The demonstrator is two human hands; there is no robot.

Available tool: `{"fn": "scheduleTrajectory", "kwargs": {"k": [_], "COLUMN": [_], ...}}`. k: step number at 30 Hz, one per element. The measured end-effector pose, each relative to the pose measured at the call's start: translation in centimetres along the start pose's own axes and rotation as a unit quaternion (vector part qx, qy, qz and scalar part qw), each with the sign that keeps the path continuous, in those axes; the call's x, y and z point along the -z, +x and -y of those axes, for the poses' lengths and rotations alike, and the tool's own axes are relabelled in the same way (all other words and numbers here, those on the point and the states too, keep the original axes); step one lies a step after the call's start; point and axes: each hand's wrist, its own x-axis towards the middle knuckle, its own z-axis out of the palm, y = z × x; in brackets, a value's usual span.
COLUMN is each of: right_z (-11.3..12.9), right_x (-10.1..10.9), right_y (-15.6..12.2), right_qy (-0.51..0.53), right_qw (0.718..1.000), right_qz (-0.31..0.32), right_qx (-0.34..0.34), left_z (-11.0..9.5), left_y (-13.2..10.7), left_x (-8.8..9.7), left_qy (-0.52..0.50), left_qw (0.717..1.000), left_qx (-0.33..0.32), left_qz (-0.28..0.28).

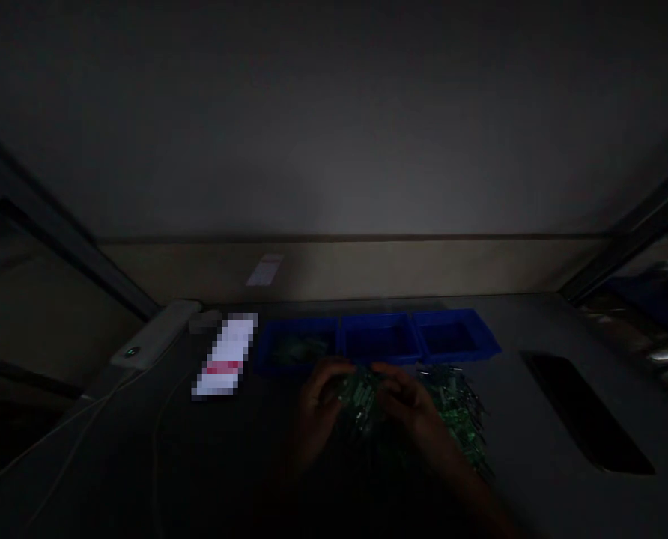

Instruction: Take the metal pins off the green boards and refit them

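In dim light, my left hand and my right hand come together over the table's middle. Between them is a bunch of small shiny green pieces, gripped by the curled fingers of both hands. Their exact kind is too dark to make out. A loose heap of similar green pieces with thin metallic parts lies on the table, partly behind my right forearm. Just beyond my hands stands a row of blue trays; the left blue tray has some pale greenish pieces in it.
The middle blue tray and right blue tray adjoin the left one. A lit, blurred-out phone screen is at left, near a white power strip with cables. A dark flat rounded slab lies at right. A panel rises behind.
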Motion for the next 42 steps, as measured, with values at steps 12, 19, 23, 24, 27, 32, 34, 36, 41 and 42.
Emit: {"fn": "scheduleTrajectory", "kwargs": {"k": [12,19,23,24,27,32,34,36,41,42], "right_z": [0.2,-0.5,-0.2,-0.2,0.0,0.3,0.7,1.1,2.1,2.2], "right_x": [1.4,1.5,1.2,1.1,0.9,0.9,1.2,1.9,3.6,3.8], "right_y": [-0.4,-0.1,0.0,-0.1,-0.1,-0.1,0.0,0.3,0.6,0.7], "right_qy": [-0.302,-0.358,-0.373,-0.376,-0.381,-0.371,-0.377,-0.389,-0.407,-0.409], "right_qw": [0.894,0.888,0.891,0.891,0.892,0.892,0.887,0.879,0.865,0.864], "right_qz": [-0.011,-0.029,-0.029,-0.023,-0.002,0.000,-0.005,-0.022,-0.096,-0.103], "right_qx": [0.330,0.285,0.255,0.252,0.244,0.257,0.267,0.274,0.278,0.275], "left_z": [2.1,0.3,0.0,-0.1,-0.5,-0.2,0.4,0.8,0.7,0.6], "left_y": [-0.2,-0.4,-0.1,0.1,1.3,3.6,3.4,2.7,1.0,0.9], "left_x": [-1.1,-0.4,1.1,1.7,3.6,4.9,4.3,3.4,2.2,2.5], "left_qy": [-0.193,0.043,0.204,0.232,0.305,0.414,0.407,0.383,0.317,0.315], "left_qw": [0.926,0.998,0.948,0.931,0.895,0.879,0.882,0.888,0.925,0.928], "left_qx": [0.308,0.029,-0.242,-0.282,-0.305,-0.215,-0.212,-0.223,-0.209,-0.192], "left_qz": [0.103,0.046,0.019,-0.008,-0.111,-0.099,-0.110,-0.126,0.025,0.056]}}
